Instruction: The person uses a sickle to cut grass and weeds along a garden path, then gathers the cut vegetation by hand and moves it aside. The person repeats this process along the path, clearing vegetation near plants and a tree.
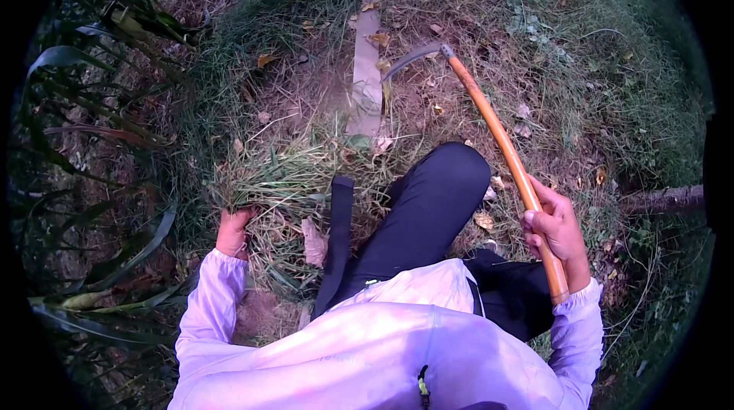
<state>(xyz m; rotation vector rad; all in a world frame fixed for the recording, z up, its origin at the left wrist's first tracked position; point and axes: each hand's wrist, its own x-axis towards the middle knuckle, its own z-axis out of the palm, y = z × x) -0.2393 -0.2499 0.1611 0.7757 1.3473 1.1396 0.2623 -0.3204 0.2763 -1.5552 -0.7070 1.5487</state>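
My right hand (553, 226) is wrapped around the lower part of a sickle's long curved wooden handle (496, 120). The sickle's thin curved metal blade (410, 59) points left, over the ground ahead of my knee. At the left, my left hand (234, 232) is at the near edge of a heap of cut grass (281, 180). Grass hides its fingers, so I cannot tell how firmly they hold the stalks. My bent knee (453, 166) in dark trousers lies between the two hands.
A flat pale strip (367, 66) runs ahead along the ground, with dry leaves on it. Maize plants (69, 106) line the left side. Low green growth (631, 94) covers the right, where a branch or thin log (662, 199) lies. A dark strap (339, 220) hangs beside my leg.
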